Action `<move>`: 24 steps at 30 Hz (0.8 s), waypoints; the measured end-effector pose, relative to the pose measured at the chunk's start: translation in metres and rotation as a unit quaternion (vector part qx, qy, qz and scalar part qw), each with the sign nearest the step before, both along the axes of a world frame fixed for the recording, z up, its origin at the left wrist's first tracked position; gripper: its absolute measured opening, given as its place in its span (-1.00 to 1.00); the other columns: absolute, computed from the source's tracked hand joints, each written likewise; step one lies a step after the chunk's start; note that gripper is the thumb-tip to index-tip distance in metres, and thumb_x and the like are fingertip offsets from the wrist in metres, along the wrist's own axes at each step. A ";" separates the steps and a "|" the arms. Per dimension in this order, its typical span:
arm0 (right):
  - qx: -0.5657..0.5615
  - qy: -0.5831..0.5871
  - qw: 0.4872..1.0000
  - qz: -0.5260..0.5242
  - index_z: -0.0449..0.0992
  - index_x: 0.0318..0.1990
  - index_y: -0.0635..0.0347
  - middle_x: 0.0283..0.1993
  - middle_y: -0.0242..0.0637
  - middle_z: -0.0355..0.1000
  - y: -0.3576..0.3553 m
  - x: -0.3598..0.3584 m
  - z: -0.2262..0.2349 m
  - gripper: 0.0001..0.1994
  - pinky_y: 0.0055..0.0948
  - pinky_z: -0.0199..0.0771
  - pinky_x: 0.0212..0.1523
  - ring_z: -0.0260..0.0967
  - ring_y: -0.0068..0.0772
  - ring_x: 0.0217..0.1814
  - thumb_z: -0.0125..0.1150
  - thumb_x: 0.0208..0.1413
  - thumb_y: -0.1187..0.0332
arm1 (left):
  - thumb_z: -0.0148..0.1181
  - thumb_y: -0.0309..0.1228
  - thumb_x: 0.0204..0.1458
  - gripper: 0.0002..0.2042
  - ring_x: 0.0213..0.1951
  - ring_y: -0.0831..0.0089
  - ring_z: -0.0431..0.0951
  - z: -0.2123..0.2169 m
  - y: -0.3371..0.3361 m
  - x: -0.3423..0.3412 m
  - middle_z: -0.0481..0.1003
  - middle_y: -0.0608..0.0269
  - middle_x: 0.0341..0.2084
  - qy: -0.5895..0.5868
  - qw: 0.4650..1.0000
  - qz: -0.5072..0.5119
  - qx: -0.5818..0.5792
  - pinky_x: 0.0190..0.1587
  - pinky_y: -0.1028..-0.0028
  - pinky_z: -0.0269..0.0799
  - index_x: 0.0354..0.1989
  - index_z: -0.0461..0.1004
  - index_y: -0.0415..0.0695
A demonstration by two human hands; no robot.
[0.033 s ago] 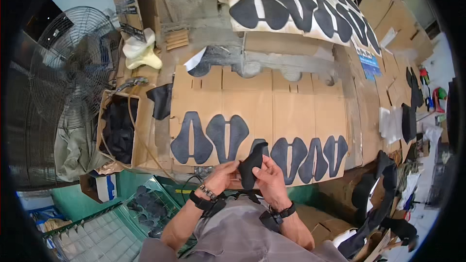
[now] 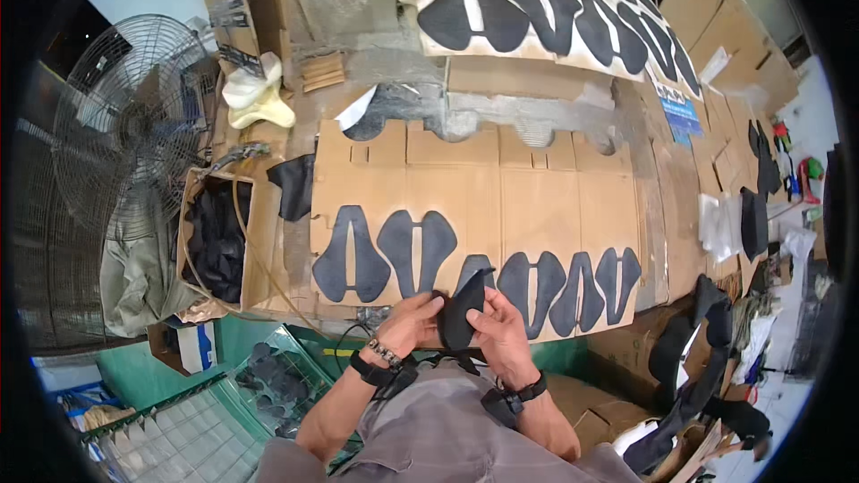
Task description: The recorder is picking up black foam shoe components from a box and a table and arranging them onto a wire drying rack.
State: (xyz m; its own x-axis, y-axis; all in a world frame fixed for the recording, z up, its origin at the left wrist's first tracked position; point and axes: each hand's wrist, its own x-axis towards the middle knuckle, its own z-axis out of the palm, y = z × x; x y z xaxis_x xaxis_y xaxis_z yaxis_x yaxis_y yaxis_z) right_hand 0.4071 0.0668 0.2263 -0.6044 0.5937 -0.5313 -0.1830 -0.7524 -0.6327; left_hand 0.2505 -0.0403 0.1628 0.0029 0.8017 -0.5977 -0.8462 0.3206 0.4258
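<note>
Here the worktop (image 2: 573, 116) is nearly all covered by flat cardboard sheets, and it runs far to the right side. The big cardboard sheet (image 2: 501, 206) lies at the near edge, just in front of the person. On it a row of dark saddle-shaped pieces (image 2: 376, 255) lies flat side by side along the near edge, probably so that each one can be reached without leaning. The far half of this sheet is bare, so there is open room there to put more. A second board (image 2: 546, 9) with the same dark shapes leans at the far edge, out of the way.

At the left corner an open carton (image 2: 255, 241) holds dark material, close to the left arm. A standing fan (image 2: 125, 134) is further left, beyond the worktop edge.

The person holds one dark piece (image 2: 461, 309) up over the near edge, above the row and in the gap between two laid pieces. It is lifted and tilted toward the face, I think for looking at it or bending it. The left hand (image 2: 412, 322) grips its left side with closed fingers. The right hand (image 2: 501, 331) clasps the right side, fingers curled around the edge. Both hands stay close to the body, so the laid row is not disturbed.
</note>
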 end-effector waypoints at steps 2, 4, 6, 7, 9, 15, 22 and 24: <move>-0.032 0.000 0.999 0.023 0.36 0.16 0.31 0.08 -0.26 0.50 0.010 0.014 -0.004 -0.62 -0.45 0.53 0.02 0.50 -0.44 0.02 0.18 0.20 0.62 | 0.14 -0.32 0.29 -0.67 0.03 0.37 0.56 -0.010 0.009 0.005 0.54 0.20 0.00 0.043 0.998 0.038 0.007 0.00 0.27 0.54 0.13 0.40 -0.22; -0.032 0.007 0.999 0.020 0.37 0.15 0.31 0.08 -0.25 0.51 0.019 0.026 -0.013 -0.63 -0.45 0.53 0.04 0.50 -0.44 0.04 0.20 0.19 0.62 | 0.26 -0.43 0.21 -0.67 -0.05 0.44 0.59 -0.007 0.018 0.005 0.57 0.24 -0.03 0.073 0.993 0.095 -0.001 0.01 0.39 0.51 0.11 0.45 -0.23; -0.034 0.023 0.999 0.008 0.39 0.14 0.31 0.05 -0.23 0.53 0.028 0.035 -0.014 -0.61 -0.43 0.52 0.09 0.50 -0.43 0.05 0.28 0.15 0.60 | 0.26 -0.44 0.21 -0.66 -0.02 0.42 0.58 0.007 0.025 0.005 0.56 0.23 -0.01 0.084 0.992 0.096 -0.004 0.04 0.37 0.51 0.13 0.44 -0.24; -0.039 0.025 0.999 0.005 0.39 0.14 0.31 0.05 -0.23 0.53 0.033 0.038 -0.017 -0.61 -0.43 0.52 0.09 0.50 -0.43 0.05 0.28 0.15 0.60 | 0.25 -0.45 0.21 -0.65 0.01 0.40 0.57 0.010 0.027 0.006 0.56 0.21 0.00 0.093 0.991 0.100 -0.003 0.06 0.35 0.50 0.14 0.43 -0.25; -0.025 0.016 0.999 -0.019 0.38 0.15 0.30 0.07 -0.24 0.52 0.039 0.043 -0.025 -0.57 -0.41 0.52 0.09 0.49 -0.42 0.07 0.32 0.13 0.59 | 0.24 -0.47 0.21 -0.64 0.03 0.38 0.57 0.009 0.025 0.008 0.55 0.19 0.01 0.097 0.990 0.105 -0.006 0.08 0.33 0.50 0.16 0.41 -0.26; -0.039 -0.018 0.999 -0.023 0.33 0.25 0.32 0.12 -0.24 0.46 0.056 0.039 -0.024 -0.46 -0.38 0.44 0.19 0.43 -0.41 0.14 0.32 0.08 0.62 | 0.23 -0.52 0.21 -0.58 0.10 0.33 0.54 0.008 0.025 0.015 0.51 0.14 0.08 0.082 0.992 0.099 0.007 0.15 0.27 0.48 0.23 0.34 -0.29; -0.108 0.012 0.993 0.047 0.37 0.25 0.31 0.16 -0.28 0.45 0.050 0.050 -0.040 -0.43 -0.42 0.43 0.17 0.43 -0.44 0.15 0.38 0.04 0.61 | 0.24 -0.51 0.20 -0.60 0.06 0.32 0.57 0.007 0.018 0.017 0.54 0.09 0.05 0.075 0.995 0.066 -0.014 0.14 0.28 0.53 0.19 0.38 -0.34; -0.107 0.011 0.993 0.053 0.37 0.25 0.31 0.17 -0.28 0.44 0.047 0.053 -0.044 -0.43 -0.42 0.43 0.18 0.42 -0.44 0.16 0.39 0.04 0.60 | 0.26 -0.49 0.19 -0.62 0.00 0.32 0.61 0.008 0.017 0.017 0.56 0.10 0.01 0.078 0.994 0.060 -0.042 0.09 0.31 0.56 0.15 0.42 -0.34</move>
